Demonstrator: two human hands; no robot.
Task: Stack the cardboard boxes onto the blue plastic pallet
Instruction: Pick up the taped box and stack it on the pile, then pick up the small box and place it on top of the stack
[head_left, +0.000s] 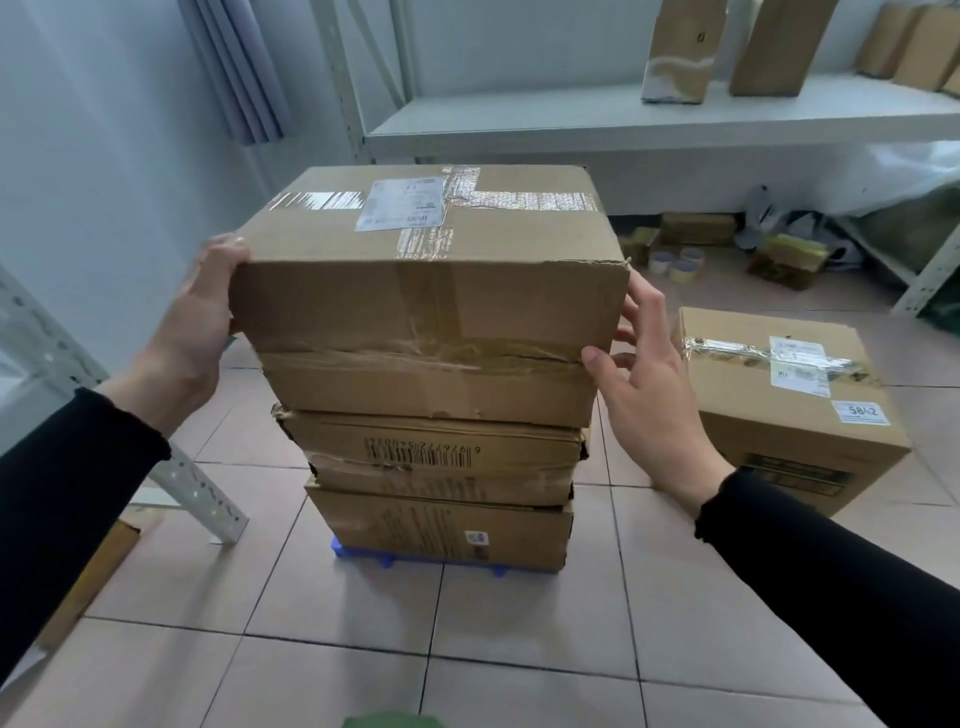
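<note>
Three cardboard boxes stand stacked on the blue plastic pallet (363, 557), of which only the front edge shows. The top box (431, 291) is large, taped, with a white label on its lid. Under it lie a flatter box with a barcode (431, 457) and a bottom box (441, 530). My left hand (197, 322) presses flat against the top box's left side. My right hand (649, 379) is by its right side, fingers spread, thumb touching the front right edge. Another taped box (789, 405) sits on the floor to the right.
A white metal shelf (623, 119) at the back carries upright cardboard boxes (779, 47). Under it lie small parcels and tape rolls (675, 262). A slotted white shelf post (197, 483) slants at the left. The floor is pink tile.
</note>
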